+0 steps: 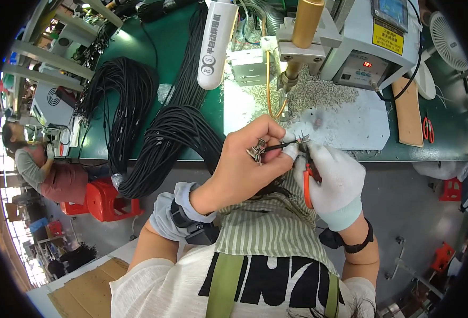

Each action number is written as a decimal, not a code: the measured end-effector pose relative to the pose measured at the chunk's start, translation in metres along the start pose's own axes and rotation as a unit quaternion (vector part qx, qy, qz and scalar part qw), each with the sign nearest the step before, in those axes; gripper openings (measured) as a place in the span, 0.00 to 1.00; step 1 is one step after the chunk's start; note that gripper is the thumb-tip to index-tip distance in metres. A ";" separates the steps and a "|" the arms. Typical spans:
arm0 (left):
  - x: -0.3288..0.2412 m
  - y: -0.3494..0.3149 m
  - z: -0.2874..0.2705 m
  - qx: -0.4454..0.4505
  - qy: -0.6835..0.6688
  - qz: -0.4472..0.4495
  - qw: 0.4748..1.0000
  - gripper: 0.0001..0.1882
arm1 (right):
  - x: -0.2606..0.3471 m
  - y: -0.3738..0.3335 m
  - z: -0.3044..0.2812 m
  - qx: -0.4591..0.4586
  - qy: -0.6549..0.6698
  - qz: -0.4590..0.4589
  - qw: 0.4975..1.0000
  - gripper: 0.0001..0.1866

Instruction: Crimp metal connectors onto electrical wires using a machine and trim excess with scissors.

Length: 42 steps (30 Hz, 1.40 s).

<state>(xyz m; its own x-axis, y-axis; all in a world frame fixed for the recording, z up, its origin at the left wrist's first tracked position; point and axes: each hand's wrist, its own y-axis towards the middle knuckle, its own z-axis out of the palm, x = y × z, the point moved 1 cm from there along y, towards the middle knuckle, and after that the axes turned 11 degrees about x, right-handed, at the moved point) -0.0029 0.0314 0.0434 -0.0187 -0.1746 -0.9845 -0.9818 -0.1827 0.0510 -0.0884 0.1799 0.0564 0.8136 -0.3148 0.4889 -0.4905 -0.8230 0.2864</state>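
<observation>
- Maybe the worst risk was a nipped finger: the cutters [307, 185] had their sharp tips close to the left hand [244, 159], and a small slip could have let them bite.
- The wire [274, 148] was thin, so a hard squeeze or a crooked tip might have cut it too short or hurt its end.
- The metal bits [255, 151] sat in the left hand too, behind the thumb and first finger. If that hand had opened wide, they could have dropped and got lost among the many scraps [324, 95] on the plate [369, 130].
- The big bundle [178, 132] of black wire lay off to the left, partly over the table's edge. A bump from the left arm might have pulled it down.
- The left hand was bare and curled, its thumb and fingers pinching the wire. Its arm came up from the lower left and leaned to the right.
- The right hand [340, 177] wore a white glove and was wrapped around the cutters. Its arm came from the lower right and leaned in to the left.
- The wire's end and the cutters' tips met between the two hands, just by the plate's near edge. I could not tell if the blades touched the wire.
</observation>
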 end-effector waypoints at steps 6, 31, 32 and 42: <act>0.000 0.008 0.000 0.005 -0.159 -0.062 0.985 0.09 | -0.003 -0.001 0.001 0.120 0.286 0.100 0.945 0.06; 0.059 0.075 -0.054 0.051 -0.111 -0.241 0.963 0.04 | -0.081 0.084 0.045 0.202 0.546 0.240 0.777 0.13; 0.056 0.077 -0.053 0.045 -0.087 -0.246 0.964 0.05 | -0.081 0.085 0.045 0.209 0.537 0.238 0.782 0.14; 0.057 0.073 -0.049 0.014 0.001 -0.190 0.982 0.08 | -0.085 0.083 0.050 0.216 0.543 0.195 0.787 0.14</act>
<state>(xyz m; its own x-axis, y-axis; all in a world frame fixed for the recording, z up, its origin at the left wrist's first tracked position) -0.0660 -0.0387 -0.0005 0.3497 -0.1008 -0.9314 -0.9229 -0.2083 -0.3240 -0.1824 0.1150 -0.0024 -0.2360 -0.1870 0.9536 -0.2931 -0.9219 -0.2534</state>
